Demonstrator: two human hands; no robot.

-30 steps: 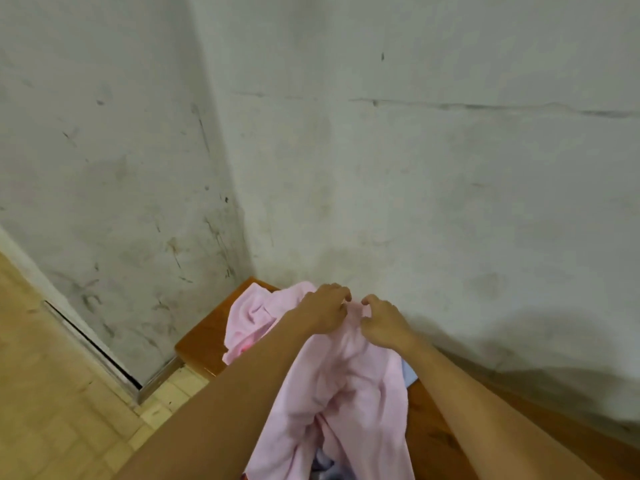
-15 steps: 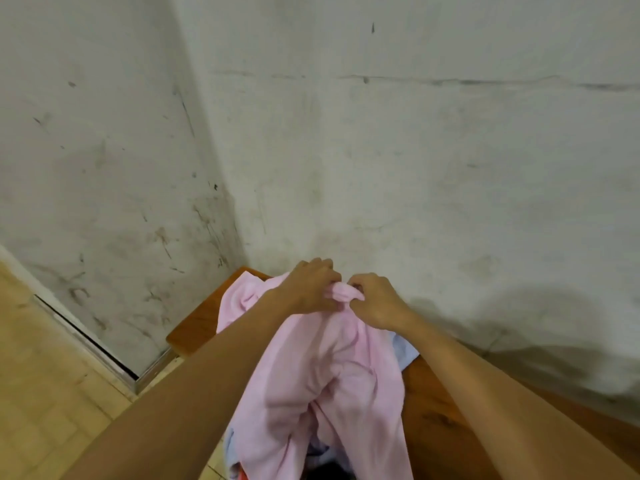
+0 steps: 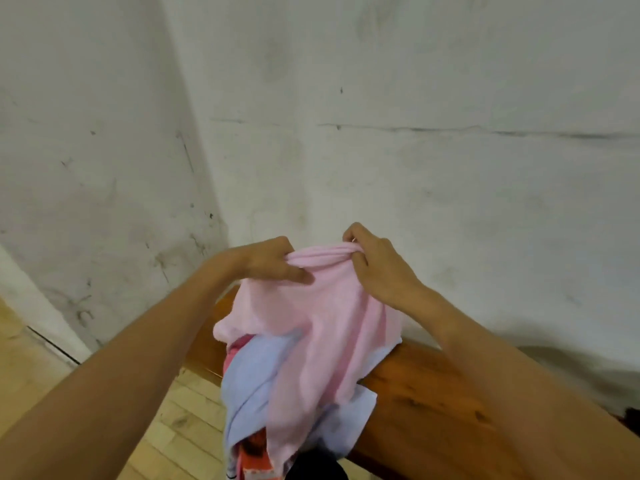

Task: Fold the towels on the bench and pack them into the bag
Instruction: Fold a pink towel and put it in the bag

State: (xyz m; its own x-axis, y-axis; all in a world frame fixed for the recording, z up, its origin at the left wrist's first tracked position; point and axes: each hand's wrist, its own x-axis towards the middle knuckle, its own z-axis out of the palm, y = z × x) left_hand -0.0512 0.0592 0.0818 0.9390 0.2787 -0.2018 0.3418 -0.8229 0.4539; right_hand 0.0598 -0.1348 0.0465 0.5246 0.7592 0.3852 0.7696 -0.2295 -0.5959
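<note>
A pale pink towel (image 3: pixel 322 327) hangs lifted above the wooden bench (image 3: pixel 415 396). My left hand (image 3: pixel 270 261) pinches its top edge on the left, and my right hand (image 3: pixel 377 265) grips the same edge a short way to the right, so the cloth is bunched between them. Under the pink towel lies a light blue towel (image 3: pixel 252 386), draped over the bench's front edge. A darker pink cloth (image 3: pixel 239 344) and something orange-red (image 3: pixel 256 452) peek out beneath. No bag is in view.
The bench stands in a corner against stained white walls (image 3: pixel 415 185). Light wooden floor (image 3: pixel 180 424) lies to the left and below. A dark object (image 3: pixel 315 465) sits at the bottom edge below the towels.
Both hands have lifted the pink towel higher and moved apart along its top edge. The light blue towel underneath has come into view.
</note>
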